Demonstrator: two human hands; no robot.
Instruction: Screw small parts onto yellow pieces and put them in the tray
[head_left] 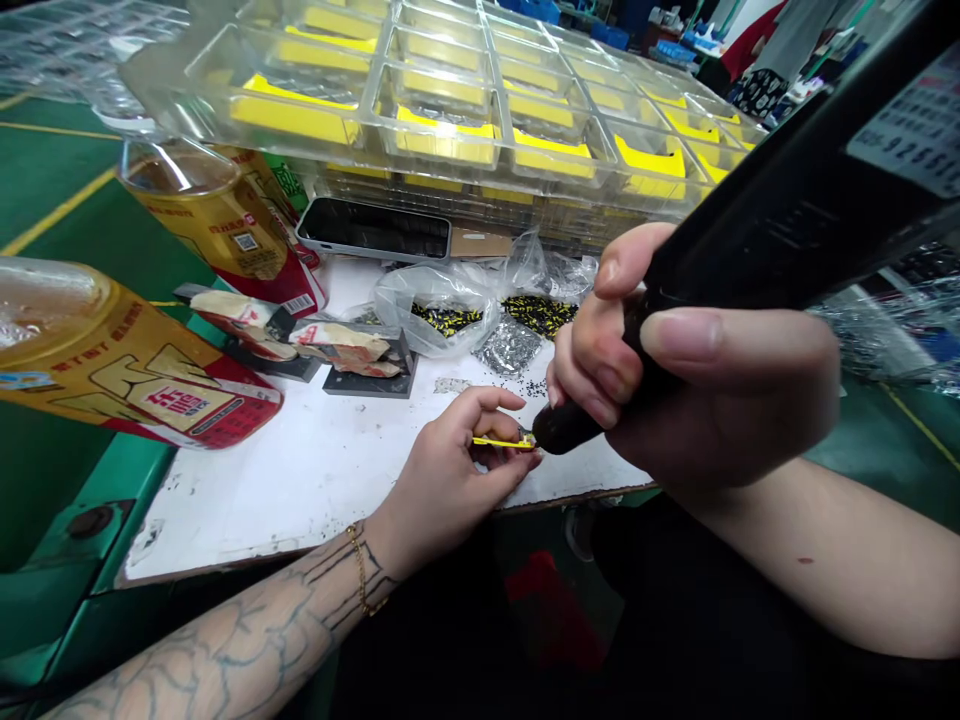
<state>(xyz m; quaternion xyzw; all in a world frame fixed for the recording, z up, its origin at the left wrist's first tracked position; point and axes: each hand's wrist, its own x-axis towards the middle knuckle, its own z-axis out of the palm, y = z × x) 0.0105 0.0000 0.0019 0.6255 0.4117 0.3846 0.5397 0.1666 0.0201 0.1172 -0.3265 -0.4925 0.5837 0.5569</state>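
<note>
My right hand [697,370] wraps around a black electric screwdriver [757,240], which runs up to the top right of the view. Its dark tip reaches the end of a thin yellow part [502,442]. My left hand [450,470] pinches that part between thumb and fingers, low over a white work surface [315,490]. Two clear plastic bags of small black-and-yellow parts [442,312] lie just beyond my hands. A heap of tiny dark pieces [534,388] is scattered near my right hand.
A clear compartment tray of yellow parts [442,105] stands at the back. A phone [373,228] lies in front of it. Two gold-and-red drink cups [112,360] and crumpled packets on dark mats [345,350] sit to the left. The green bench edge [90,520] runs along the left.
</note>
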